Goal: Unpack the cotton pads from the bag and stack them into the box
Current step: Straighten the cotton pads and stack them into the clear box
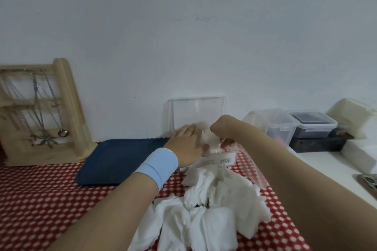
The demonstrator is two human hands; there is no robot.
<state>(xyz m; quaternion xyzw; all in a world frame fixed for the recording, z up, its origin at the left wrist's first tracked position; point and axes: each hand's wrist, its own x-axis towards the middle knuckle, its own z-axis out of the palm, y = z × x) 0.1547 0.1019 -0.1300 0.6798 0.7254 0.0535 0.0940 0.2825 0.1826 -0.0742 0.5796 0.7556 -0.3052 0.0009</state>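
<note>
Cotton pads, white, soft and roughly square (216, 199), are lying in a loose heap on the red white-dotted tablecloth (40, 199), just in front of the flattened clear plastic bag with a barcode label (226, 160). A smaller white batch (205, 137) is sitting at the mouth of the clear rectangular plastic box (195, 112) against the wall. We are judging the pads to be very light, limp and compressible, and prone to sliding apart, so we are advising a grip across the flat faces of a squared-up batch, not by one corner. Our left hand (187, 142), above a pale blue wristband (157, 166), is laying fairly straight fingers against that batch. Our right hand (221, 128) is bending down over it; its fingers are hidden, so we cannot tell whether it is pinching anything.
</note>
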